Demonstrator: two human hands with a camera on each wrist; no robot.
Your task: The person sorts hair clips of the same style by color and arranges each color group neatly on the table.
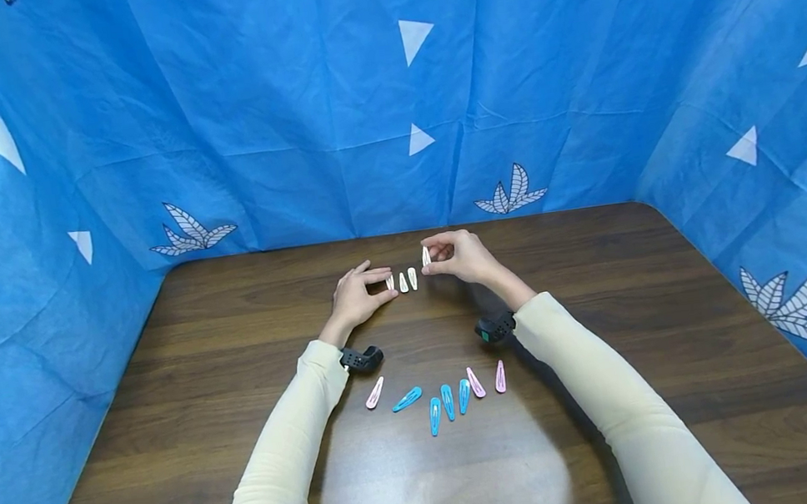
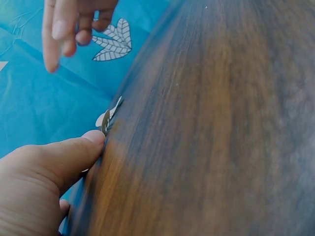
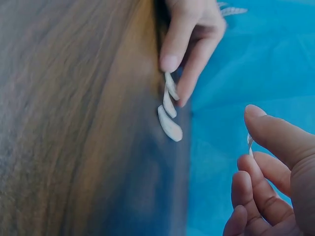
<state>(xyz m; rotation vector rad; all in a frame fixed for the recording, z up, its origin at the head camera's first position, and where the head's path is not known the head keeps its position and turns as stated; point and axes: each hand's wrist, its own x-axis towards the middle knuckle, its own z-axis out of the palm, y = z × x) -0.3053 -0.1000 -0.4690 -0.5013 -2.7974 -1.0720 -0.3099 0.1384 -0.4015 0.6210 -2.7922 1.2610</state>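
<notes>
White hair clips (image 1: 403, 283) line up near the table's (image 1: 222, 375) far edge, long axes running away from me. From the left, I have the left hand (image 1: 358, 295) pinching the first clip (image 1: 390, 282), its fingertips partly covering it; two lie free, the second's narrow end pointing away, the third's toward me. My right hand (image 1: 466, 258) pinches a fourth clip (image 1: 426, 257) above the wood, narrow tip away. Nearer me, pink clips (image 1: 375, 392) flank four blue ones (image 1: 435, 416).
</notes>
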